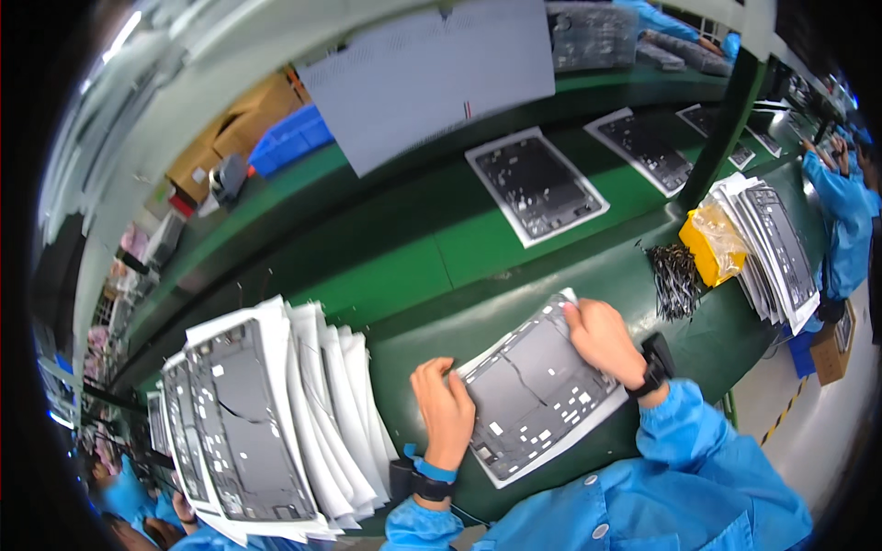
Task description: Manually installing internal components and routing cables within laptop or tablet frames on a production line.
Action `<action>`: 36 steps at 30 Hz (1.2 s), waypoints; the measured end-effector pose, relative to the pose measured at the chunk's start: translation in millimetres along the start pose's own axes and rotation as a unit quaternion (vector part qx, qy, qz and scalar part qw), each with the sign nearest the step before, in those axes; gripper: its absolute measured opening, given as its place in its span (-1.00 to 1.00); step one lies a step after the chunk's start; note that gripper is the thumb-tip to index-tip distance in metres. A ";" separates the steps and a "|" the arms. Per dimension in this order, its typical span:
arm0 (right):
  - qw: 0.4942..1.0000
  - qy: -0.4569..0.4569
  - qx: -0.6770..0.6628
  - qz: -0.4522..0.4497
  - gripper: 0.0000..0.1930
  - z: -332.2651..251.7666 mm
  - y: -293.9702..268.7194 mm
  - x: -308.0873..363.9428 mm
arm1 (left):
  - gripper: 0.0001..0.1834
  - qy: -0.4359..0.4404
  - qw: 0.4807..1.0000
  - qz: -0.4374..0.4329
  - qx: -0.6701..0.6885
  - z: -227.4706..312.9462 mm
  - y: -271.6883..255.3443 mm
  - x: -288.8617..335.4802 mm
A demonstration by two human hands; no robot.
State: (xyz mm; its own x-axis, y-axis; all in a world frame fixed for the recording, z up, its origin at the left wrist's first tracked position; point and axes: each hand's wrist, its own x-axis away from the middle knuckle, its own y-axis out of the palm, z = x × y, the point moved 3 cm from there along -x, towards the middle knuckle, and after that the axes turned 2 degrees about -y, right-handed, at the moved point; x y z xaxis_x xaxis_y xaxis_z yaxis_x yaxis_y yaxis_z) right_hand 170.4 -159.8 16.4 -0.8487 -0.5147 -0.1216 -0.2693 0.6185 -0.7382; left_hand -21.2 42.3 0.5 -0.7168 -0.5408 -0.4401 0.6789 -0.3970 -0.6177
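A flat grey metal panel (537,386) with small cut-outs and white stickers lies on a white sheet on the green bench in front of me. My left hand (446,409) rests on the panel's left edge, fingers bent over it. My right hand (602,340) presses on the panel's upper right corner. Both wrists carry dark bands below blue sleeves.
A fanned stack of similar panels on white sheets (262,422) lies at my left. A pile of thin dark parts (677,278), a yellow bag (712,243) and another stack (776,253) lie at the right. More panels (536,184) ride the green belt. A co-worker in blue (845,220) stands far right.
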 end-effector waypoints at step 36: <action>0.941 0.106 0.028 0.320 -0.72 80.5 -2.0 -158.5 | -0.86 -0.003 0.964 0.098 -0.248 -4.7 88.9 -130.4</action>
State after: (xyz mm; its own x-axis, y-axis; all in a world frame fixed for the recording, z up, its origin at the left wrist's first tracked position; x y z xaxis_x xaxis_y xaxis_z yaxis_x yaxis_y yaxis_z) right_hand 342.1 -127.3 -16.3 -0.9021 0.0857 -0.4228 0.3469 0.7266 -0.5930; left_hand 131.9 81.1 0.0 -0.5800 -0.5742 -0.5778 0.6411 0.1158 -0.7586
